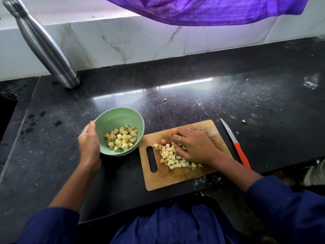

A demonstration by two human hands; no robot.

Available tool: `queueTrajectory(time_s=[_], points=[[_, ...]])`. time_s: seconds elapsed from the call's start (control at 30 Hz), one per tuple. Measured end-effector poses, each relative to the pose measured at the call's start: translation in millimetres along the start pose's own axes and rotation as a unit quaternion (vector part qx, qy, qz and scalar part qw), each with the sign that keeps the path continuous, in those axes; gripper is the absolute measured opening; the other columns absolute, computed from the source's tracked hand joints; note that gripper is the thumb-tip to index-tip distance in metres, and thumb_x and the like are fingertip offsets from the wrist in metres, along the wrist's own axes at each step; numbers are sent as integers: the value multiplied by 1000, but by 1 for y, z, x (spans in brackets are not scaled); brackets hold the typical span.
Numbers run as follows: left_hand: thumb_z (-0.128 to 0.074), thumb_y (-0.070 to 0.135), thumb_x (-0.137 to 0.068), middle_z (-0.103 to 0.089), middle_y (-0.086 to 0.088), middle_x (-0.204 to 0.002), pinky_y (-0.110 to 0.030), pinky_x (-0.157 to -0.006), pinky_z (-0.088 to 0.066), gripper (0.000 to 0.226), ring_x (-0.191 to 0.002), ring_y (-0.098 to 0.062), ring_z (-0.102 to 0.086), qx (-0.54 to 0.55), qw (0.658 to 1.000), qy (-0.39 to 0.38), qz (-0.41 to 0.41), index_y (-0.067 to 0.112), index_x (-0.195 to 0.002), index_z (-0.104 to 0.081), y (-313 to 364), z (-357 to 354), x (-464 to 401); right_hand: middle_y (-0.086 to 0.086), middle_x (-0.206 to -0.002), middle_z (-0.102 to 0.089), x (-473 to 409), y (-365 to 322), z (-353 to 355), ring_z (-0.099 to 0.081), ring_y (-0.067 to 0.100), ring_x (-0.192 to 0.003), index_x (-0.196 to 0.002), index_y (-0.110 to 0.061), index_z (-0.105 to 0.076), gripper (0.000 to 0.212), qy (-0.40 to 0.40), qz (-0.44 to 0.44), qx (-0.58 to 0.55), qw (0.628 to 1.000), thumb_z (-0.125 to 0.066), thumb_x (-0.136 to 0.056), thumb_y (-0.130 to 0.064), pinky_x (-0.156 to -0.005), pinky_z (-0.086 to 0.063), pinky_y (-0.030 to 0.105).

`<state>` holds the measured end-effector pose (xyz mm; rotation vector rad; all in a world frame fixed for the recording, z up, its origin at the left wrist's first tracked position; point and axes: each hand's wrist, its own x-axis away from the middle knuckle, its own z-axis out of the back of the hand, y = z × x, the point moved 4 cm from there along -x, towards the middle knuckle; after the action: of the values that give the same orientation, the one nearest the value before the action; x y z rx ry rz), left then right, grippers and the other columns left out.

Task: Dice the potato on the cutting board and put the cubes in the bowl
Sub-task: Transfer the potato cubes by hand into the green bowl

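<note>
Transfer underway: right hand (195,147) curls around potato cubes (173,159) on the cutting board (175,178); left hand (88,143) grips the green bowl (121,115). Next, carry them leftward.

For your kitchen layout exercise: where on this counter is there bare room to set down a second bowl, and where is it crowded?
Free: the dark counter behind the bowl and cutting board, right of the steel bottle; also the front-left corner. Crowded: the board with potato cubes and right hand, knife alongside.

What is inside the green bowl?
Potato cubes fill the bottom of the green bowl. The ones underneath are covered, so the bowl's floor cannot be seen. The left hand holds its rim.
</note>
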<state>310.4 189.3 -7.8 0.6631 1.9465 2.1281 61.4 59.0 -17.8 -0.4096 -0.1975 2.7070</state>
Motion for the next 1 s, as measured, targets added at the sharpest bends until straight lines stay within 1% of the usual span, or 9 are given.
queueTrajectory(time_s=[0.1, 0.2, 0.33, 0.47, 0.57, 0.7, 0.77, 0.87, 1.0], points=[[-41, 30, -100, -63, 7, -78, -20, -56, -48, 28, -66, -5, -59, -3, 1000, -7, 4, 25, -81, -60, -1, 1, -1, -7, -82, -55, -3, 1, -1, -49, 7, -56, -90, -21, -62, 31, -8, 4, 4, 1000, -39, -95, -41, -42, -44, 25], [-41, 30, -100, -63, 7, -79, -19, -55, -48, 28, -67, -6, -59, -3, 1000, -7, 5, 25, -81, -61, -1, 1, 0, -6, -80, -57, -8, 0, -2, -54, 10, -57, -90, -22, -63, 40, -11, 7, 3, 1000, -34, -97, -47, -46, -48, 29], [-40, 30, -100, -64, 7, -79, -21, -58, -48, 28, -68, -6, -59, 0, 1000, -11, 4, 25, -82, -61, 1, 1, 1, -5, -66, -58, -15, -1, 5, -49, 8, -49, -73, -16, -67, 49, 9, 10, 19, 1000, -35, -94, -47, -43, -41, 22], [-39, 30, -100, -64, 7, -80, -17, -54, -48, 29, -70, -7, -59, 4, 1000, -10, 6, 26, -84, -62, 0, 2, 0, -5, -64, -63, -21, 1, 15, -52, 6, -51, -78, -15, -68, 32, -21, -108, -124, 986, -50, -93, -36, -52, -42, 10], [-41, 30, -100, -66, 5, -90, -23, -65, -51, 26, -79, -11, -61, 14, 1000, -7, 11, 24, -99, -66, -1, 1, -2, -7, -53, -54, -24, 3, 24, -44, 7, -44, -66, -18, -60, 31, 6, -235, -320, 918, -53, -94, -29, -44, -36, 14], [-42, 30, -99, -65, 11, -97, -21, -69, -49, 27, -83, -4, -61, 26, 1000, 6, 14, 24, -118, -61, 0, 3, -2, 2, -60, -51, -45, -13, 39, -35, 7, -40, -68, -12, -56, 31, 44, -326, -617, 715, -55, -93, -30, -35, -27, 16], [-42, 30, -99, -65, 9, -98, -21, -68, -48, 27, -83, -3, -61, 30, 999, 5, 19, 25, -118, -61, 1, 3, -2, 3, -62, -52, -68, -30, 43, -35, 7, -40, -71, -14, -54, 27, 10, -320, -678, 662, -57, -91, -32, -34, -27, 16], [-42, 30, -99, -67, 6, -101, -21, -66, -49, 30, -83, -5, -62, 36, 999, 4, 27, 21, -118, -63, 1, 4, -2, 3, -62, -55, -106, -60, 44, -37, 8, -40, -72, -15, -55, 24, -44, -299, -708, 638, -59, -90, -31, -34, -25, 15], [-41, 32, -100, -69, 3, -99, -17, -60, -51, 32, -82, -9, -65, 43, 998, -2, 35, 19, -116, -64, 1, 3, 0, 7, -66, -58, -144, -94, 28, -45, 12, -47, -75, -11, -57, 18, -130, -335, -608, 708, -61, -87, -24, -39, -31, 19]])
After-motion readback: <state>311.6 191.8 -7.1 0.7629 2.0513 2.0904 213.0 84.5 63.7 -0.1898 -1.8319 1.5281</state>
